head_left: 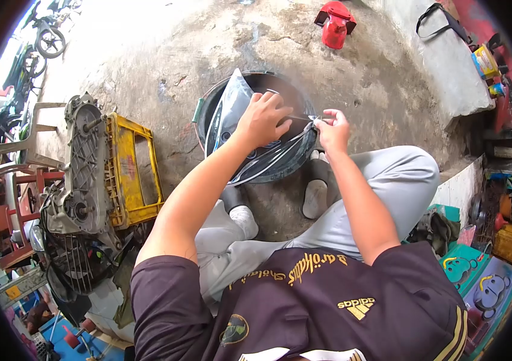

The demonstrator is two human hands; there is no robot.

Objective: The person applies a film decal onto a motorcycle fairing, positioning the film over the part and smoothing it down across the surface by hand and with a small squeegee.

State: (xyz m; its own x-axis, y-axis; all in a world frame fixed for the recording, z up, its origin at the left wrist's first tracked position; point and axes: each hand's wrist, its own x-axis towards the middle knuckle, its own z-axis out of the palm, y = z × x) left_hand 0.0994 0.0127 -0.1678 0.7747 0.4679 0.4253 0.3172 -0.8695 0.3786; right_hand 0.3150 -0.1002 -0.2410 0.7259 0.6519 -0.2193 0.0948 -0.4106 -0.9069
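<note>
A round dark tub (214,93) stands on the floor in front of me. A pointed, glossy grey panel (234,101) leans inside it, rising above the rim. My left hand (262,120) is over the tub with its fingers curled; what they hold is too small to make out. A thin line, wire or rod, spans the gap between both hands. My right hand (333,129) is at the tub's right rim, pinching a small pale piece (314,118) between thumb and fingers. Pale strips or cables (268,164) curve across the tub below my hands.
To the left are a yellow crate (132,171) and a metal engine casing (84,162). A red plastic part (335,24) lies on the concrete floor ahead. A black strap (439,21) rests on the pale ledge at right. Flat packages (489,292) sit at lower right.
</note>
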